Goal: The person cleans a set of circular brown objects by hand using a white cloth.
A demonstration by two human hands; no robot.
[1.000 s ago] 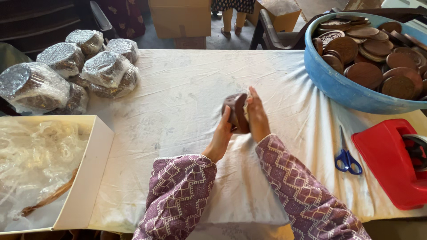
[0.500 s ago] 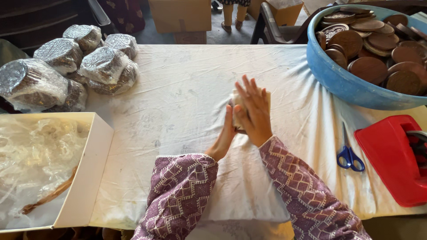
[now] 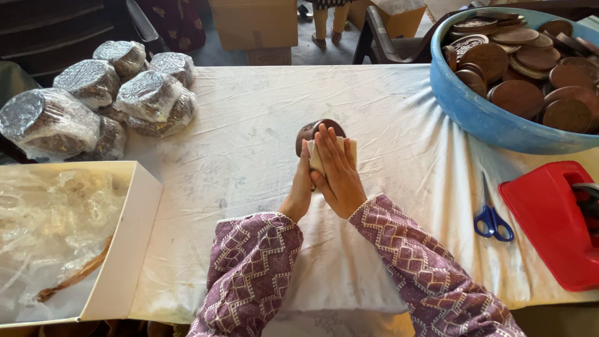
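A round brown disc (image 3: 315, 129) stands on edge above the white cloth-covered table (image 3: 249, 143). My left hand (image 3: 299, 187) holds it from the left side. My right hand (image 3: 337, 168) presses a pale cloth (image 3: 349, 148) flat against the disc's face, fingers pointing up. Both arms wear purple patterned sleeves. Most of the disc is hidden behind the cloth and my right hand.
A blue basin (image 3: 499, 118) at the right holds several more brown discs. Blue-handled scissors (image 3: 491, 218) and a red tape dispenser (image 3: 555, 218) lie below it. Wrapped bundles (image 3: 100, 93) sit at the far left, above a white box (image 3: 118, 249) of clear plastic. Cardboard boxes stand behind the table.
My right hand has slid down over the disc with the cloth under it; a second ago both hands held the bare disc between them.
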